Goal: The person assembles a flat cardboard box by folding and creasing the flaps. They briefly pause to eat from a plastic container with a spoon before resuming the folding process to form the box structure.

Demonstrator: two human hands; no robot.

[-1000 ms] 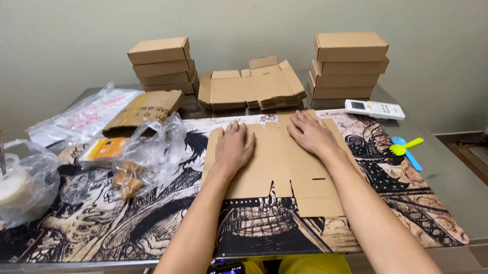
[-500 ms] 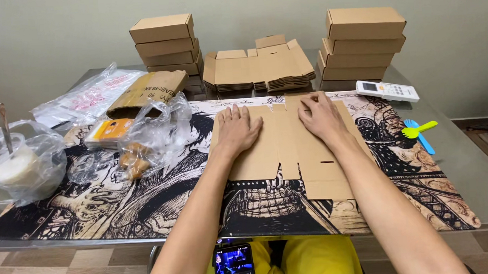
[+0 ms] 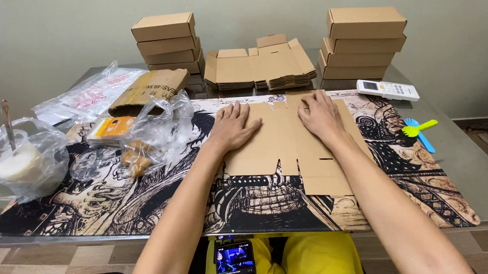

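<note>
Both hands lie flat and open, palms down, gripping nothing: the left hand [image 3: 233,126] presses the left part of an unfolded cardboard box blank [image 3: 288,149], and the right hand [image 3: 321,116] presses its upper right part, fingers spread toward the far edge. That blank lies flat on a printed black-and-tan desk mat [image 3: 93,198] in the middle of the table [image 3: 464,160]. Beyond it sits a stack of flat blanks [image 3: 260,65], flanked by a left pile of folded boxes [image 3: 167,39] and a right pile of folded boxes [image 3: 365,41]. A white remote control [image 3: 387,89] lies just right of the hands, with a yellow-green and blue plastic utensil [image 3: 419,130] near it. To the left are crumpled clear plastic bags [image 3: 156,130], one possibly holding snacks, and a bagged white container [image 3: 14,160].
</note>
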